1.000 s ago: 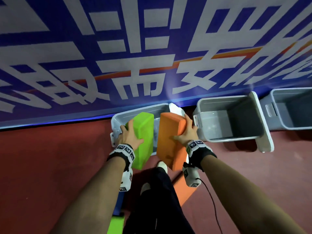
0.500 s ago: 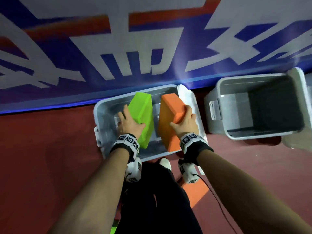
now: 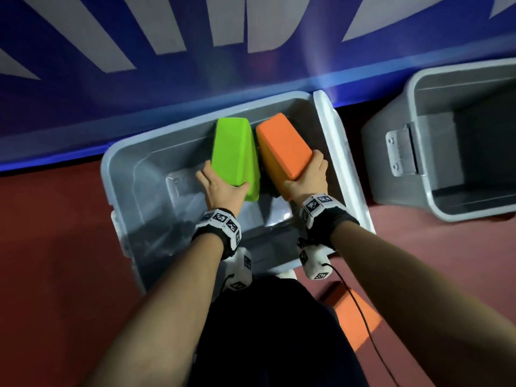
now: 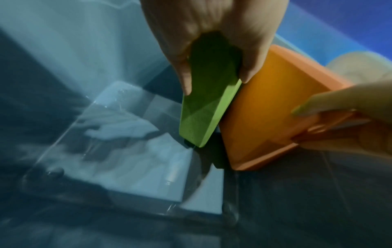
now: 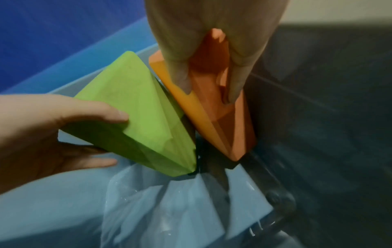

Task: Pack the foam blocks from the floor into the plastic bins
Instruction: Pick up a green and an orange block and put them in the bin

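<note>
1. The green block (image 3: 234, 155) stands on end inside the near bin (image 3: 117, 174), long axis running steeply downward. Its lower corner is at or just above the bin floor; contact cannot be told.
2. The orange block (image 3: 283, 145) is just beside it on the right, also on end and tilted, lower end toward the bin's right wall. The two blocks lean together at the bottom, close or touching.
3. The left hand (image 3: 220, 188) reaches down into the bin and clasps the green block's upper end, thumb on one broad face and fingers (image 4: 186, 78) on the other.
4. The right hand (image 3: 307, 180) grips the orange block's upper end the same way, thumb and fingers pinching across its thickness.
5. Both forearms extend forward and down; each wrist wears a black band with patterned white markers.
6. Blocks are matte foam bricks with bevelled edges. The bin is smooth grey plastic with a glossy floor; a second bin (image 3: 418, 152) stands to the right on the red floor (image 3: 50, 247).
</note>
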Demonstrator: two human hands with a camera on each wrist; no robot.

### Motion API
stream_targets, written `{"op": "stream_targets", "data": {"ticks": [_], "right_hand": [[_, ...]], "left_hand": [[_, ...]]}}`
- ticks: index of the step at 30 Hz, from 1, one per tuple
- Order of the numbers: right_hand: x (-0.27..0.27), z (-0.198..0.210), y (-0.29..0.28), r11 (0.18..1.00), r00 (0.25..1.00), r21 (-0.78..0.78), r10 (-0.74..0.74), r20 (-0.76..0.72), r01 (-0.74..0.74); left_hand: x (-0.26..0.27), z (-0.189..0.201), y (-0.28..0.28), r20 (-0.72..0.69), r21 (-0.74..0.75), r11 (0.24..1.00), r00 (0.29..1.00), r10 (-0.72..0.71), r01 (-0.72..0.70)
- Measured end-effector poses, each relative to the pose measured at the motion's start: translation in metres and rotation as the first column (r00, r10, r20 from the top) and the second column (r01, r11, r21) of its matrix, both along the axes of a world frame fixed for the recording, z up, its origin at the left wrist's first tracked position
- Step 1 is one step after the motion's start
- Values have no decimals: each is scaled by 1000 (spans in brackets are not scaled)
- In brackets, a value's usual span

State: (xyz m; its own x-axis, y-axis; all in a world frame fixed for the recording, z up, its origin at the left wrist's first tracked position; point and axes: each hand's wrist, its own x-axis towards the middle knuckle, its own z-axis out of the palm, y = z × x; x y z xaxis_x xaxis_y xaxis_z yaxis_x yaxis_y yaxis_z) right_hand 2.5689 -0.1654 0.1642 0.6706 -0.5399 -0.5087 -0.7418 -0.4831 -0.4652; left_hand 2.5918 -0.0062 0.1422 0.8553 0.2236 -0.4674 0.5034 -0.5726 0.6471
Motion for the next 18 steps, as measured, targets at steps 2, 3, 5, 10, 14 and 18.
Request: {"op": "stream_targets", "data": {"ticks": [2, 3, 5, 10, 14, 18], "right_hand": [[3, -19, -2, 1000, 1000, 15, -13, 23, 13], [4, -28, -2, 999, 999, 23, -30, 31, 30], [4, -43, -2, 997, 997, 42, -67, 38, 66], [-6, -64, 2, 993, 986, 63, -110, 129, 102], [-18, -69, -4, 989, 966, 99, -133, 220, 113], [-8, -75, -5, 968, 971, 209, -178, 162, 142]], "left_hand": [[-5, -16, -4, -26, -8, 1000, 1000, 16, -16], [-8, -26, -6, -48, -20, 1000, 999, 13, -14], [-14, -40, -10, -109, -58, 998, 993, -32, 26], [-3, -60, -20, -200, -276, 960, 975, -97, 38], [10, -61, -16, -377, -406, 910, 923, -83, -84], [10, -60, -18, -480, -540, 827, 864, -153, -154]]}}
